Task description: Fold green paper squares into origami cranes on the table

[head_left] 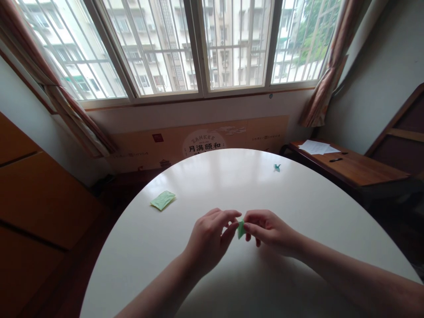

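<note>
Between my two hands, a little above the white table [139, 265], is a small folded piece of green paper [241, 229]. My right hand [270, 232] pinches its right side between thumb and fingers. My left hand [212, 236] meets its left side with the thumb tip, the index finger curled over near the top edge. The paper comes to a point at the bottom; its upper part is partly hidden by the fingertips. Further back on the right lies a small teal folded-paper figure [277, 167]. A light green paper packet [163, 200] rests on the table's left side.
A wooden desk [364, 170] with white sheets of paper [318, 147] stands beyond the table at right. Brown cabinets [43, 194] are on the left. Ahead, a printed cardboard panel [265, 132] sits below the barred window [232, 44], with curtains [326, 84] at the sides.
</note>
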A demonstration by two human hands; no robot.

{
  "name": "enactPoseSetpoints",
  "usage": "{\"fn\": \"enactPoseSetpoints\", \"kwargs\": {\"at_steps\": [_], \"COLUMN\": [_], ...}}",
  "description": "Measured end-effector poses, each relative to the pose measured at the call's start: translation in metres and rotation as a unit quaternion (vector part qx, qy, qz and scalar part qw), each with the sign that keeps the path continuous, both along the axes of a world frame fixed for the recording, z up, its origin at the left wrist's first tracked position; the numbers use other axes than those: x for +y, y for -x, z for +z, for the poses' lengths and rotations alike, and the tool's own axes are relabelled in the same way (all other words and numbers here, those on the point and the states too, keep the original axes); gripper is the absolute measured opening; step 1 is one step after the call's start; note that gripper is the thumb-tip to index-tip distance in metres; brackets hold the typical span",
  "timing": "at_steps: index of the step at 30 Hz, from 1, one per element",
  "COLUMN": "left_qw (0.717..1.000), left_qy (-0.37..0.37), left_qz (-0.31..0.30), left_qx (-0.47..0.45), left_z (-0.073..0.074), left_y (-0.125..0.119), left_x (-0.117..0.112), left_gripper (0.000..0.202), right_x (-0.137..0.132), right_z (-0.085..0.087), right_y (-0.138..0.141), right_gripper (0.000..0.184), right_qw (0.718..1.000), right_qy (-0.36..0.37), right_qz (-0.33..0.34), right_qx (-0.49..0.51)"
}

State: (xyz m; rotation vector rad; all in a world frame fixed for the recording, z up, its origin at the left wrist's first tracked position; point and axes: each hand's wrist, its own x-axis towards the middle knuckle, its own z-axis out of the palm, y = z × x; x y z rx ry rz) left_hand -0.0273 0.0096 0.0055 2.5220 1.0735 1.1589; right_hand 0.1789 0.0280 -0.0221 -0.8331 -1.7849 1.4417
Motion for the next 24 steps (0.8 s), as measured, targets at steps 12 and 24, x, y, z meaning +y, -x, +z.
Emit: {"fn": "enactPoseSetpoints", "kwargs": {"at_steps": [12, 24], "left_qw": [0.995, 0.985], "left_qy": [0.070, 0.121], "left_qz": [0.020, 0.029], "left_qx": [-0.062, -0.117], "left_z": [-0.0028, -0.0057], "left_y": [-0.0024, -0.0032], "left_x": [-0.0008, 0.0025], "left_gripper": [0.015, 0.011], "right_x": [0.0027, 0.0026], "right_z": [0.0035, 0.0003], "right_y": [0.0015, 0.0020], "right_gripper": [0.035, 0.029], "right_qw": [0.994, 0.992], "right_qy": [0.057, 0.070], "right_qz": [0.035, 0.012], "right_qx": [0.083, 0.101]}}
